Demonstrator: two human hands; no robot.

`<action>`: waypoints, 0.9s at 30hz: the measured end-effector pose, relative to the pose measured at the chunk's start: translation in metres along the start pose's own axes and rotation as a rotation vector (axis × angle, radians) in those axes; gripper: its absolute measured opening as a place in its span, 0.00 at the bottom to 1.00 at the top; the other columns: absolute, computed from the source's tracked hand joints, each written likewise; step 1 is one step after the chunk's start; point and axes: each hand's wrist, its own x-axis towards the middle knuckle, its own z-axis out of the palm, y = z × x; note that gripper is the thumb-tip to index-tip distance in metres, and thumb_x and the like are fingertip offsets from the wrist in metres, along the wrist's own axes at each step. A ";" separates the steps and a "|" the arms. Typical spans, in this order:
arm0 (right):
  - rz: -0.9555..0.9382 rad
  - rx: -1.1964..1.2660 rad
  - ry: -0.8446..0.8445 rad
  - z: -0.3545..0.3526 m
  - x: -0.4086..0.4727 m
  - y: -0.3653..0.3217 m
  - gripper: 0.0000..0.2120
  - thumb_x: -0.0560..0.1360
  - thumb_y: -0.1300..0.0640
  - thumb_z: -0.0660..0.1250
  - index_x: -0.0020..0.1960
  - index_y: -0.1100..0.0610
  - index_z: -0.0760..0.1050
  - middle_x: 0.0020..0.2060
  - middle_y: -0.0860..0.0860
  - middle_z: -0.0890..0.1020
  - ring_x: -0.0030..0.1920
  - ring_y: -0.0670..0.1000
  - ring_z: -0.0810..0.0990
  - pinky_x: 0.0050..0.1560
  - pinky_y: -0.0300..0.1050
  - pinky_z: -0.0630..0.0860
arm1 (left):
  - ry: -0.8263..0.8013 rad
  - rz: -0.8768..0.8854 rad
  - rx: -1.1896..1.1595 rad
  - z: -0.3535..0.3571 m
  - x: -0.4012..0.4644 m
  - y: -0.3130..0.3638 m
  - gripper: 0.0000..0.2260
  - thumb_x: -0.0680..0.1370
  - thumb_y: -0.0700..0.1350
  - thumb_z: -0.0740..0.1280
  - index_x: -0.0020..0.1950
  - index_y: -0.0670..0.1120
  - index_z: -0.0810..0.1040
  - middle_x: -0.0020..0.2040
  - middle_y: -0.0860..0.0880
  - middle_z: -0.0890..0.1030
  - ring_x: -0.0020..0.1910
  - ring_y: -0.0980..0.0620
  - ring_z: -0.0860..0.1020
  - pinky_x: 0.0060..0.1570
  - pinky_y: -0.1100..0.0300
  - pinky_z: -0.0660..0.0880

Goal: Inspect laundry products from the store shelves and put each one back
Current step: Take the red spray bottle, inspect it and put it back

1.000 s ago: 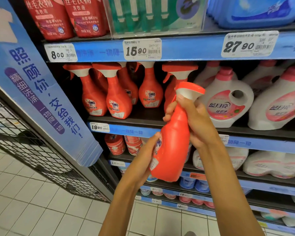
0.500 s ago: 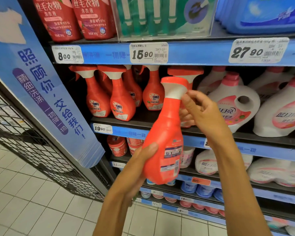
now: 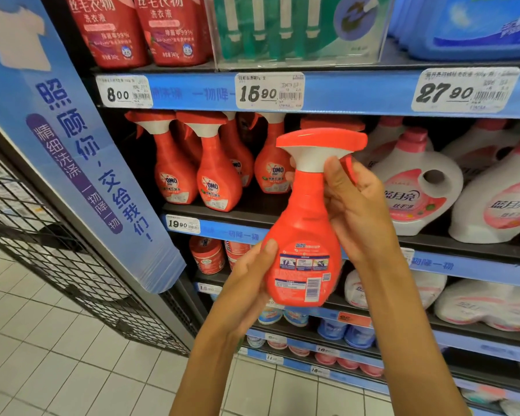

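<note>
Both grips clasp the orange spray bottle [image 3: 303,235]: my left hand [image 3: 246,283] cups its base, my right hand [image 3: 354,205] wraps its neck. Bottle upright in front of the shelf [image 3: 252,210] (back label, barcode toward me).

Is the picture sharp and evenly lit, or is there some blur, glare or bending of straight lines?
Head view: the spray bottle and price tags are sharp; shelf edges curve from wide-angle distortion; mild glare on the clear box above; even store lighting, soft shadows behind the bottles.
</note>
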 end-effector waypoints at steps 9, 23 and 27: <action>0.031 -0.127 -0.043 0.007 0.002 0.006 0.15 0.75 0.56 0.64 0.58 0.62 0.74 0.48 0.57 0.84 0.47 0.55 0.84 0.47 0.46 0.80 | 0.066 -0.041 -0.197 -0.007 0.011 -0.010 0.24 0.65 0.65 0.67 0.52 0.50 0.85 0.55 0.44 0.83 0.54 0.48 0.82 0.46 0.56 0.81; 0.012 -0.205 -0.094 0.007 0.014 0.002 0.24 0.69 0.43 0.67 0.61 0.52 0.69 0.47 0.50 0.84 0.46 0.49 0.83 0.44 0.43 0.79 | 0.009 -0.077 -0.350 -0.016 0.015 -0.023 0.17 0.75 0.58 0.64 0.56 0.49 0.83 0.52 0.45 0.84 0.49 0.49 0.84 0.43 0.55 0.80; 0.080 -0.082 -0.154 0.004 0.017 0.006 0.16 0.73 0.48 0.65 0.57 0.54 0.68 0.42 0.54 0.83 0.39 0.54 0.83 0.44 0.47 0.80 | -0.019 -0.161 -0.252 -0.013 0.015 -0.024 0.25 0.77 0.58 0.62 0.63 0.39 0.77 0.53 0.36 0.81 0.48 0.39 0.82 0.43 0.48 0.80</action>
